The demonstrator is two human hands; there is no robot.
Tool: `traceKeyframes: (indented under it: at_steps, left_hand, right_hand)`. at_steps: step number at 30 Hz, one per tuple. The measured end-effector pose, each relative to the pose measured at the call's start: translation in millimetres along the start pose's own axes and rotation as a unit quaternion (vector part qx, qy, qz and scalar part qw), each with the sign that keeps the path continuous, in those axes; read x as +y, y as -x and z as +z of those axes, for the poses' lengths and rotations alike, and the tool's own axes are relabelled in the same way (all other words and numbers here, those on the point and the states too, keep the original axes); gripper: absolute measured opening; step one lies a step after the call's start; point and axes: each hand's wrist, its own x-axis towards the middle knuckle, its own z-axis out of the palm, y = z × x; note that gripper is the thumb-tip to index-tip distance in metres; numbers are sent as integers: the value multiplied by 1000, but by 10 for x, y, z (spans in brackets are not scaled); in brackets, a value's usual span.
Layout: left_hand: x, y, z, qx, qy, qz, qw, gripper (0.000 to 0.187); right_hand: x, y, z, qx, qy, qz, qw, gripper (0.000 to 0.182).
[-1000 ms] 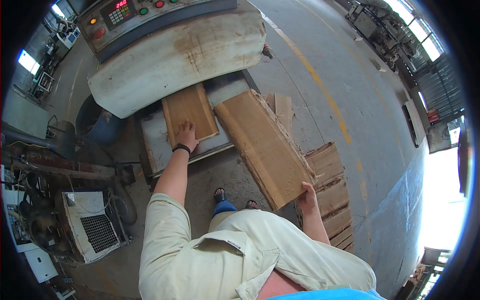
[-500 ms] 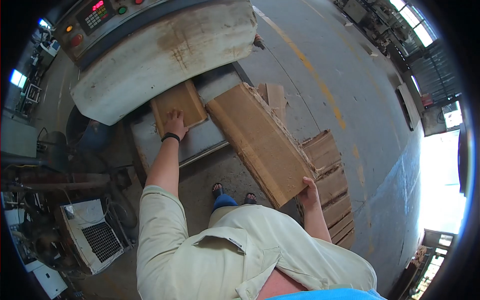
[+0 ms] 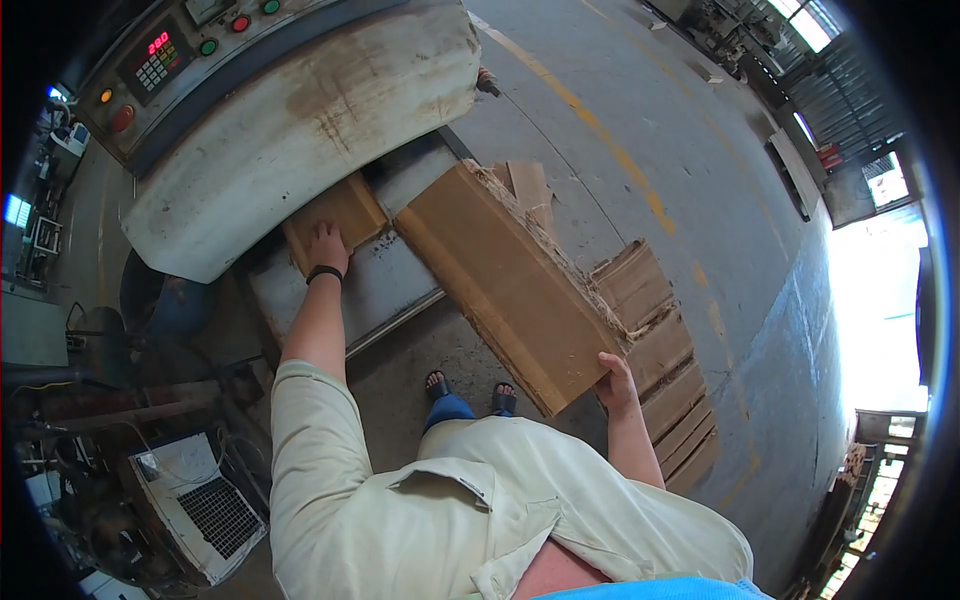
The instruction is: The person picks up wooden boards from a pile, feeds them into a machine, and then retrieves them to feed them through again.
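Observation:
My left hand (image 3: pixel 328 250) lies with its fingers spread on a short visible stretch of wooden plank (image 3: pixel 352 210). The plank rests on the metal machine table (image 3: pixel 400 290), and its far part is hidden under the machine's pale hood (image 3: pixel 310 130). With my right hand (image 3: pixel 617 382) I grip the near corner of a wide, rough-edged wooden board (image 3: pixel 510 290), thumb on top and the other fingers mostly hidden beneath. This board slants away from me, its far end over the right side of the machine table.
Several boards are stacked (image 3: pixel 660 350) to the right, beside the wide board. A control panel (image 3: pixel 165 60) with a red display and buttons sits above the hood. At lower left stands a white unit with a grille (image 3: pixel 215 510). A yellow line (image 3: pixel 600 130) crosses the floor.
The plank under my left hand has slid farther beneath the hood, and my left hand has gone forward with it. My right hand keeps its grip on the wide board. The view has shifted slightly.

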Motion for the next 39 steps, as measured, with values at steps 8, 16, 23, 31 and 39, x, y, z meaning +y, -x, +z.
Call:
traceKeyframes:
  at_steps: [8,16,23,31,39]
  left_hand:
    - [472,953,-199,97,203,24,974,50]
    - [1295,2585,-85,-247,667,-11,702,61]
    - [1988,3516,-588,-302,819,-60,484,52]
    - [1595,3596,137,-218,791,-199,536,38]
    - [916,3337,609,-92,735,-331,584,35]
  right_hand:
    - [-67,174,167,-11,48,-72,996,52]
    - [-86,178,477,-126,290,-169,933,57]
    - [69,373,1256,-249,581,-395,667,77]
    - [591,235,1344,-333,727,-400,448,83]
    - [731,-213,1555,-312,791,-379,366,81]
